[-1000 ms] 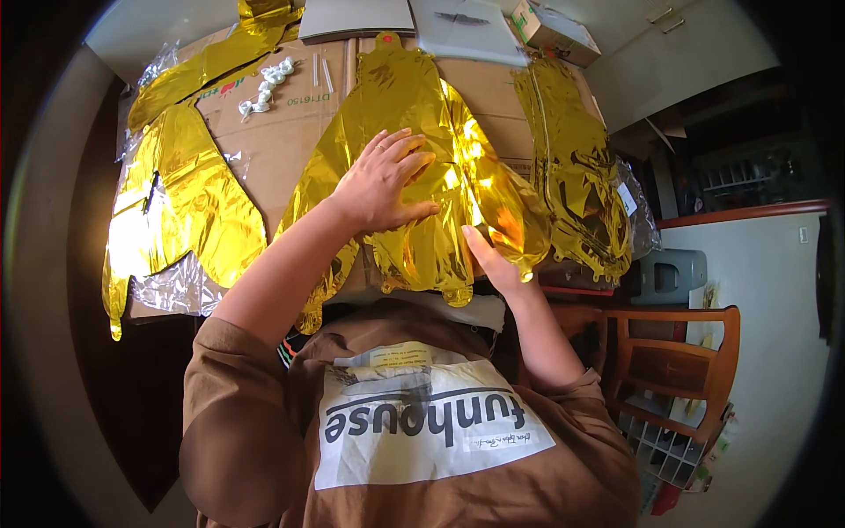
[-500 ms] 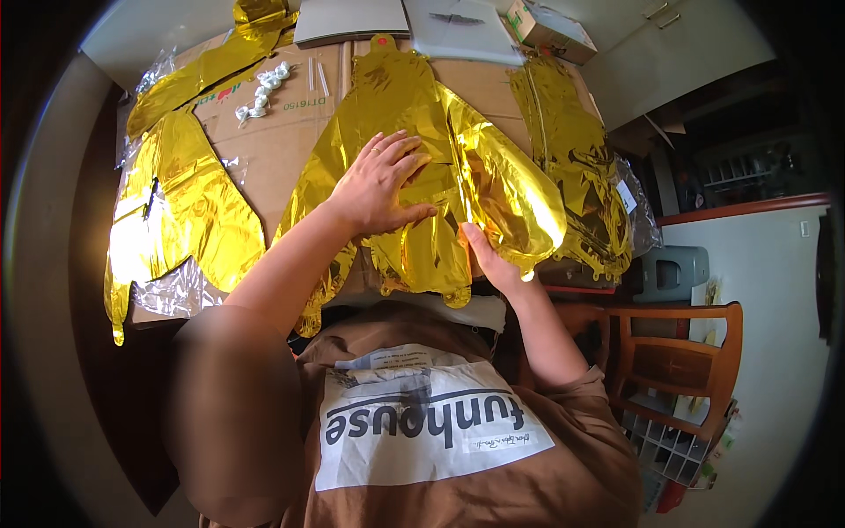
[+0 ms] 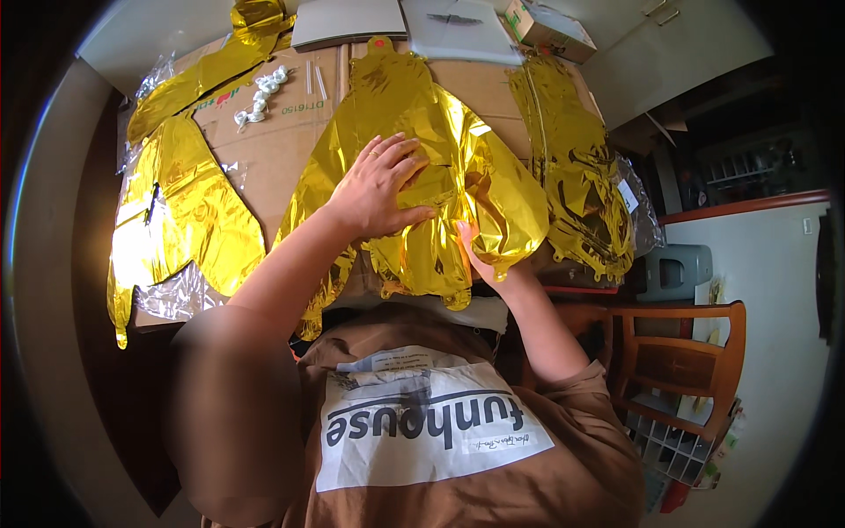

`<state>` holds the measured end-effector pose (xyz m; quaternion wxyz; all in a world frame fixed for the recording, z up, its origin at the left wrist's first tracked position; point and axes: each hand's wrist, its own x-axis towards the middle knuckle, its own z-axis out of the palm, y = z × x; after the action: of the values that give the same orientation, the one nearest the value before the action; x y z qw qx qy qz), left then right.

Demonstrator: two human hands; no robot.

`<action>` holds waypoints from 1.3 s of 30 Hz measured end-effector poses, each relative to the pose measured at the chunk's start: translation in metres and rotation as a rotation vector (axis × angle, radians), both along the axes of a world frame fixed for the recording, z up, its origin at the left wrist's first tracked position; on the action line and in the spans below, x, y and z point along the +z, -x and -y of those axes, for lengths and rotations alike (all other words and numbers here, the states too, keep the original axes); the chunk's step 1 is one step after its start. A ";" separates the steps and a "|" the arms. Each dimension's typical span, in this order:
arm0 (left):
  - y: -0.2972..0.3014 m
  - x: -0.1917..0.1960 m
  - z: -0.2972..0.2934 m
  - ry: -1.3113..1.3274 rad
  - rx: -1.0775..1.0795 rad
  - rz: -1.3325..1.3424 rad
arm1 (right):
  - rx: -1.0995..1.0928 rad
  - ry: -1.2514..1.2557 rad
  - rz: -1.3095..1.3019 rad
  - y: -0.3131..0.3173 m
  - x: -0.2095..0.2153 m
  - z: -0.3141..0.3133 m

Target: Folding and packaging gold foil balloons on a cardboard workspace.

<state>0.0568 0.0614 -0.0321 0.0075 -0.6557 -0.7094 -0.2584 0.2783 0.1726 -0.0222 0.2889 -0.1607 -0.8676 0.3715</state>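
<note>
A flat gold foil balloon [image 3: 387, 97] lies across the cardboard in the middle, its lower edge toward my body. My left hand [image 3: 380, 187] rests on its centre with fingers stretched and thumb out to the right. At the balloon's right part, my right hand [image 3: 478, 255] pinches the foil near a crease; its thumb shows, but the foil hides most of its fingers. The right flap is wrinkled and partly folded over that hand.
More gold foil balloons lie at left [image 3: 194, 202] and right [image 3: 576, 167]. White ribbon bundles [image 3: 261, 95] and two clear straws [image 3: 315, 79] sit on the cardboard [image 3: 299, 132]. A box [image 3: 550, 33] stands at the back right, and a wooden chair [image 3: 678, 361] is beside me.
My right hand has shifted slightly left, drawing the balloon's right flap inward, so its crease has softened and its tip sits further left. My left hand has stayed in place.
</note>
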 end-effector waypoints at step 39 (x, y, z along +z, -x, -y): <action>0.015 -0.002 0.003 -0.008 -0.112 0.091 | 0.196 -0.686 0.286 0.016 0.000 -0.052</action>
<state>0.0422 0.0581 -0.0341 -0.0367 -0.6819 -0.6701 -0.2908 0.2627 0.2251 -0.0225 0.1651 -0.0210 -0.9843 0.0591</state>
